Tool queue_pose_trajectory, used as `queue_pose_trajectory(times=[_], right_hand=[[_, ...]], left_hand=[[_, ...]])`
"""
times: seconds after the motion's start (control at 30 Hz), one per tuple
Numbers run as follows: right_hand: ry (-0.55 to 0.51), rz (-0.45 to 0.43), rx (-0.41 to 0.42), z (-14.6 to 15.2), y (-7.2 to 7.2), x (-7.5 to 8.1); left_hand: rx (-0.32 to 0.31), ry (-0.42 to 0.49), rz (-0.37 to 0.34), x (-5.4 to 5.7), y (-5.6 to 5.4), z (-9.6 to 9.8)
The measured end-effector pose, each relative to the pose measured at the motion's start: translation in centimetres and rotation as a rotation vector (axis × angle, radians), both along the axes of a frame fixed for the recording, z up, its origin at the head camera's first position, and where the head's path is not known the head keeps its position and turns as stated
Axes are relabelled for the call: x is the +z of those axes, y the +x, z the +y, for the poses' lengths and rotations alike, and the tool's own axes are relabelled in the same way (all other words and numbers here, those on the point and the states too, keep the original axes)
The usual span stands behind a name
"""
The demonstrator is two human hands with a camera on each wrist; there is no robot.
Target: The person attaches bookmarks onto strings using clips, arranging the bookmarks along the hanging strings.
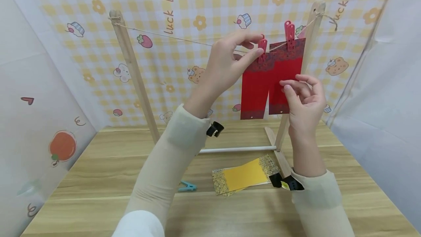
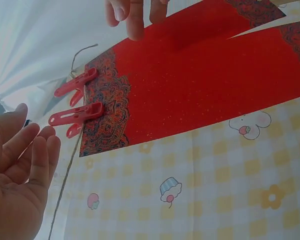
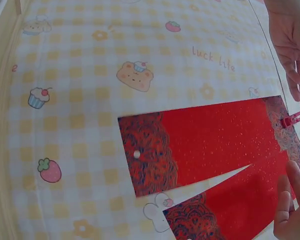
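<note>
Two red cards (image 1: 254, 94) with dark patterned ends hang overlapping at the top on a twine line (image 1: 184, 40). One red clothespin (image 1: 262, 51) clips the left card, and another red clothespin (image 1: 289, 36) clips the right one. My left hand (image 1: 227, 59) is beside the left clothespin; the left wrist view shows relaxed fingers (image 2: 40, 155) apart from both pegs. In front of the right card is my right hand (image 1: 306, 100), its fingers loosely bent and holding nothing. The right wrist view shows the cards' lower patterned ends (image 3: 145, 155) spread apart.
Wooden posts (image 1: 135, 72) carry the twine, with a white rod (image 1: 236, 150) low between them. Yellow patterned cards (image 1: 246, 175) lie on the wooden table (image 1: 98, 185), near a light blue clothespin (image 1: 188, 186). A checked cloth (image 1: 184, 94) hangs behind.
</note>
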State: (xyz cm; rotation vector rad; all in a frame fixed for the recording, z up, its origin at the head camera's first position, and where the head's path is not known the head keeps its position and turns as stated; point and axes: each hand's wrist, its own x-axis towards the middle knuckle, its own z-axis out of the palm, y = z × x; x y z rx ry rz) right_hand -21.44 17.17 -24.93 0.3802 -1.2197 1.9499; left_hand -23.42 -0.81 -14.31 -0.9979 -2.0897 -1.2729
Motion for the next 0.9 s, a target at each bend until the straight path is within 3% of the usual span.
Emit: queue_pose_trajectory(times=[0.4,0.7,0.9], right_hand=[[0.081,-0.073,0.024,1.1,1.7,-2.1],[0.288,-0.279,0.008,1.3,2.4,-4.3],[0.521,-0.381,0.02,1.0,2.5,-5.7]], left_hand=[[-0.018,0.008,-0.047,-2.7,1.4,-1.6],[-0.021,0.032,0.071,-6.4,2.7,-3.9],[0.019,0.011,0.059,-8.8,3.5,-5.9]])
